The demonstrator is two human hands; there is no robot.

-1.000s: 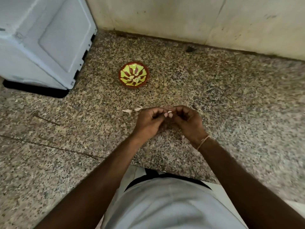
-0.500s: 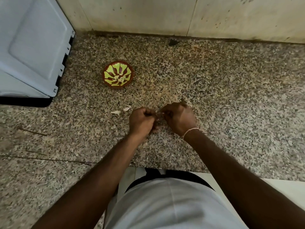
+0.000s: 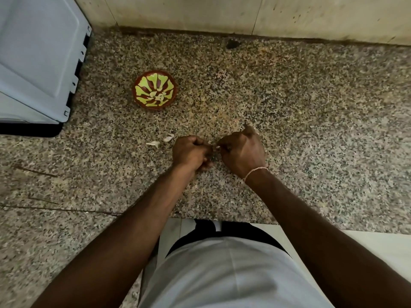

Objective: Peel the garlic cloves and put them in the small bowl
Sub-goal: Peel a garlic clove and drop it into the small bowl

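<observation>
Grip: both the left hand (image 3: 191, 151) and right hand (image 3: 241, 152), mid-frame, now pinch the garlic clove (image 3: 216, 147) closer, fists tightened since a second ago, so peeling continues; small bowl (image 3: 155, 90) waits upper left.

Both hands (image 3: 219, 150) on garlic clove (image 3: 216, 148)

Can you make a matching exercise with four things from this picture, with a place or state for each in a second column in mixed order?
Things:
1. small bowl
2. garlic skin pieces
3. garlic clove
4. thread bracelet

Places or states:
A. on the right wrist
B. pinched between the left hand and the right hand
C. on the counter, beyond the hands, near the white appliance
D. loose on the counter, just left of the left hand

Pairs: 1-C, 2-D, 3-B, 4-A
</observation>
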